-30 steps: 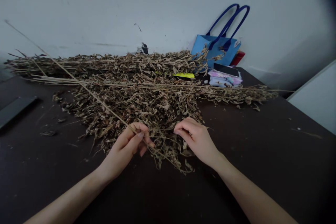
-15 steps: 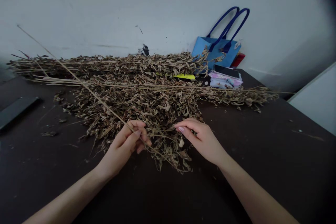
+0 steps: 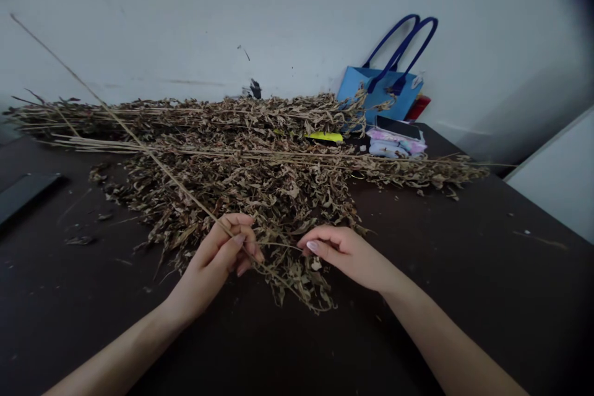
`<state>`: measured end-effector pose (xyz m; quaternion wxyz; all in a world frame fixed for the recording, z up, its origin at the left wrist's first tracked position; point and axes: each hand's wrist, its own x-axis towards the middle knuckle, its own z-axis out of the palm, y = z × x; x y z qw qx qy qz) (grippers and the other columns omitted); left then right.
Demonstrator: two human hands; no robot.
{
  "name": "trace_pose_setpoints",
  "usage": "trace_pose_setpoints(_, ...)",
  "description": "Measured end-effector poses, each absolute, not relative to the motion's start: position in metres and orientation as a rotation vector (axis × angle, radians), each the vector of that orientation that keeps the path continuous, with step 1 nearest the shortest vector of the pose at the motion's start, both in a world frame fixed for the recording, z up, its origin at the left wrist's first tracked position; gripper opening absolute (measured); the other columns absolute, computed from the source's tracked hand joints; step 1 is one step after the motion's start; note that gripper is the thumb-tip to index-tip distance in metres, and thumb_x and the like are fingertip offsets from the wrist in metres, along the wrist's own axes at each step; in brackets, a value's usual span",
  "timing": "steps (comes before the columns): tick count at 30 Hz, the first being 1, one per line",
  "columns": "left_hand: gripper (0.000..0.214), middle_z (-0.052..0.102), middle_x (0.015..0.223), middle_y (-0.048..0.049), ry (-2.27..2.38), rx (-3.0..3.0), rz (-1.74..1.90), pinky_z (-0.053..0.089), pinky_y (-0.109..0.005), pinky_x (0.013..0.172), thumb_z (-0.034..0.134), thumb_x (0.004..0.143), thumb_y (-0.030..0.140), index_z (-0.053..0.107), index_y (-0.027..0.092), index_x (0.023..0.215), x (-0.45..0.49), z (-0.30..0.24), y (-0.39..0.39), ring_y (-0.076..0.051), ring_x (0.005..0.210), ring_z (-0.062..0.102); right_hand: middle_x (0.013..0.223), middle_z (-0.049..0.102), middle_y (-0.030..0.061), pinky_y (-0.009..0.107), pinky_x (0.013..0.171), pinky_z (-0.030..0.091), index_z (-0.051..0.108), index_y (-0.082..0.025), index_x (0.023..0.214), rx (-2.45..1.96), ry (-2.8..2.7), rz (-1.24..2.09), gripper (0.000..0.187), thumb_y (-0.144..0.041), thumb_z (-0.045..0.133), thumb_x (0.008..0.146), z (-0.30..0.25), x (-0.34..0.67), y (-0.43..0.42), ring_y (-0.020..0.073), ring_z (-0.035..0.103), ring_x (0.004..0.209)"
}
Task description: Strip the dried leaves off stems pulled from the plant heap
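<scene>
A long dried plant stalk slants from the upper left down through my left hand, which is closed around it with the thumb on top. Beyond that hand, the stalk's lower end carries curled dry leaves that hang low over the dark table. To their right, my right hand is closed, thumb against forefinger, at the tip of a thin side stem of the stalk. Just behind both hands spreads a heap of brown, crumpled dried leaves.
Bundles of dried stalks lie across the back by the wall. A blue bag with dark handles stands back right, near a phone on a pastel packet. A dark flat object lies at the left table edge.
My right hand has moved slightly left and down, and the thin side stem now stretches between the hands. The stalk's far tip has risen to the left.
</scene>
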<state>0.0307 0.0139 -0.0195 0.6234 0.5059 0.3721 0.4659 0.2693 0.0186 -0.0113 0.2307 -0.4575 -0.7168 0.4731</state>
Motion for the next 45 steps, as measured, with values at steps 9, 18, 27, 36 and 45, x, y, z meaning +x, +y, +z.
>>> trace_pose_setpoints(9,0.021,0.050,0.075,0.0002,0.867,1.138,1.081,0.035,-0.020,0.045,0.040,0.092,0.021,0.046,0.022,0.112,0.033,-0.017,0.014,-0.012,0.064,0.052,0.079,0.055,0.0001,0.023,0.063,0.040,0.061,-0.018,0.079,-1.154,-2.087,1.318,0.011,-0.028,0.057,0.083,-0.011,0.266,0.018,0.0102,0.051,0.068)
trace_pose_setpoints(18,0.018,0.051,0.074,0.0004,0.887,1.036,1.116,0.039,-0.021,0.050,0.043,0.091,0.021,0.050,0.020,0.107,0.035,-0.015,0.015,-0.013,0.068,0.055,0.076,0.051,-0.0014,0.023,0.063,0.037,0.058,-0.018,0.076,-1.159,-2.083,1.237,0.010,-0.025,0.055,0.084,-0.017,0.262,0.017,0.0091,0.047,0.067)
trace_pose_setpoints(27,0.031,0.060,0.085,-0.0016,0.945,0.995,0.991,0.045,-0.023,0.059,0.061,0.081,0.021,0.051,0.021,0.110,0.034,-0.015,0.008,-0.017,0.079,0.063,0.075,0.050,-0.0015,0.024,0.062,0.037,0.058,-0.019,0.076,-1.188,-2.056,1.164,0.008,-0.021,0.055,0.083,-0.012,0.255,0.011,0.0099,0.048,0.067)
trace_pose_setpoints(36,0.007,0.065,0.079,-0.0015,0.918,0.893,0.944,0.044,-0.018,0.058,0.064,0.080,0.022,0.062,0.017,0.084,0.041,-0.018,-0.002,-0.010,0.070,0.058,0.079,0.052,0.0004,0.026,0.065,0.040,0.058,-0.020,0.078,-1.148,-2.066,1.001,0.011,-0.022,0.050,0.087,-0.007,0.244,-0.002,0.0118,0.050,0.071)
trace_pose_setpoints(45,0.008,0.068,0.075,-0.0008,0.925,0.809,1.006,0.042,-0.018,0.061,0.065,0.080,0.023,0.060,0.017,0.082,0.040,-0.022,0.003,-0.007,0.061,0.054,0.080,0.058,0.0022,0.022,0.055,0.040,0.059,-0.020,0.095,-1.231,-1.803,1.235,0.030,-0.042,0.039,0.092,-0.004,0.256,0.007,0.0093,0.050,0.062)
